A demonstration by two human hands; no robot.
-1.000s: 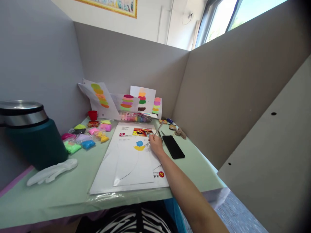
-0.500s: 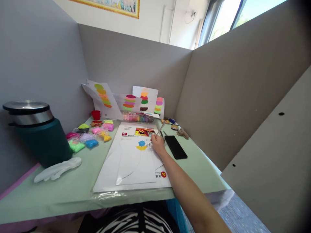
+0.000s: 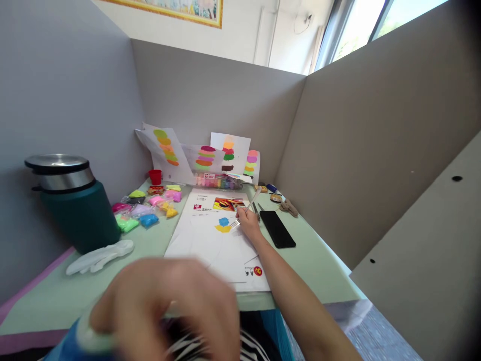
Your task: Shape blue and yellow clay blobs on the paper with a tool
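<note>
My right hand [image 3: 248,223] is closed around a fork [image 3: 254,196], its handle pointing up and away. The tines are beside a flat yellow patch [image 3: 223,229] with a blue blob [image 3: 224,221] just above it, both on a white sheet [image 3: 210,250]; whether they touch the yellow is unclear. Large and blurred in the near foreground is my left hand [image 3: 169,296], its fingers bent downward and smeared by motion. It covers the near left part of the sheet. I cannot make out anything in it.
A black phone [image 3: 277,228] lies right of the sheet. To the left are a green flask [image 3: 78,215], a white glove [image 3: 99,256], a red cup [image 3: 155,176] and several bright packets [image 3: 149,220]. Colour-swatch papers [image 3: 230,150] lean against the grey partition [image 3: 218,90].
My left hand has come into view at the bottom, over the near edge of the table. The right hand keeps the fork by the yellow patch. The view has shifted slightly left.
</note>
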